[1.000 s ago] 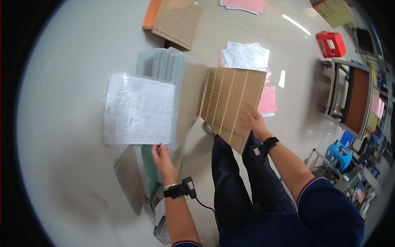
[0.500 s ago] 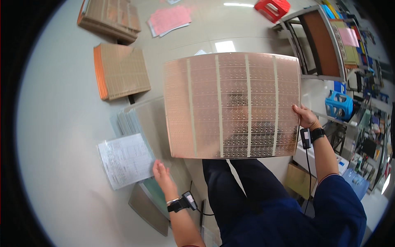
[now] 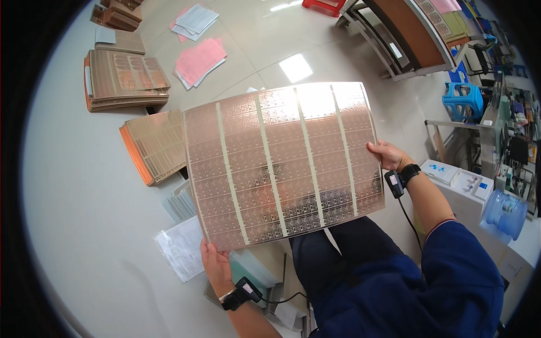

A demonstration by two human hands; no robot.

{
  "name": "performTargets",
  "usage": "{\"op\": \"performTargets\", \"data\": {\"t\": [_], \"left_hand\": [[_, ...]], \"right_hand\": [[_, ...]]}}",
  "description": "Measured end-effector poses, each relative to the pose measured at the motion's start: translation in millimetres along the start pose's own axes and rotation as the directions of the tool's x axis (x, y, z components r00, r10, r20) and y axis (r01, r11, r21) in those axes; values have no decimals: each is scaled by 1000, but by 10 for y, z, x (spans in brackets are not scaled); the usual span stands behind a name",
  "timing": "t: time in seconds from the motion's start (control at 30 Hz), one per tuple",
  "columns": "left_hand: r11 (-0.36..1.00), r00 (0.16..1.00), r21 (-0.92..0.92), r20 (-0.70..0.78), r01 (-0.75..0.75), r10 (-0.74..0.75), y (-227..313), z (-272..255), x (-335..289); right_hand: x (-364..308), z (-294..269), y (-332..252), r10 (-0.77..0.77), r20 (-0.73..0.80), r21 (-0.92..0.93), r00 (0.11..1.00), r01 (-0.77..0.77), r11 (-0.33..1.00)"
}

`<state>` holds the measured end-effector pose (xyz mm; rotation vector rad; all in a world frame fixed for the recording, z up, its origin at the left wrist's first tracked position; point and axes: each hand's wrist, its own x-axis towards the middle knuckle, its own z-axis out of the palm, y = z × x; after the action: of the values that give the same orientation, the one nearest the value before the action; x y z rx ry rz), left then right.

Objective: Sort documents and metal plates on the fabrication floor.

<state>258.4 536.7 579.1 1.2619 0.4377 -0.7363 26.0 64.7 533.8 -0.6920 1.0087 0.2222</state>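
Observation:
A large copper-coloured circuit board panel [image 3: 290, 174] with pale vertical strips and rows of fine traces is held up in front of me. My right hand [image 3: 390, 156] pinches its right edge, the thumb lying on the face. At the lower left corner, my left hand [image 3: 216, 268] is closed on the panel's edge; some of its fingers are hidden. Bright light reflects off the upper part of the panel. Beside my left hand lies a sheet of paper in a clear sleeve [image 3: 179, 248], partly covered by the panel.
Stacks of panels [image 3: 127, 79] and an orange-edged stack [image 3: 158, 146] stand along the left wall. Pink and white papers [image 3: 200, 62] lie on the floor. To the right are a blue stool [image 3: 463, 101], a white machine [image 3: 456, 177] and a water bottle [image 3: 505, 214].
My left hand has moved from beside the paper onto the panel's lower left corner. The panel has shifted left and tilted, with my right hand still on its edge. The view has turned.

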Motion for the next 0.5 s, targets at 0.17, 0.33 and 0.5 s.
{"op": "performTargets", "data": {"t": [0.17, 0.33, 0.5], "left_hand": [[1000, 999, -4, 40, -13, 13, -21, -4, 45], [873, 959, 412, -220, 260, -182, -644, -371, 104], [883, 924, 323, -287, 341, -251, -1095, -560, -231]], "right_hand": [[43, -25, 54, 4, -18, -5, 1000, -4, 1000], [-31, 51, -44, 36, -2, -67, 999, -36, 997], [483, 443, 382, -3, 46, -247, 999, 14, 969]]}}
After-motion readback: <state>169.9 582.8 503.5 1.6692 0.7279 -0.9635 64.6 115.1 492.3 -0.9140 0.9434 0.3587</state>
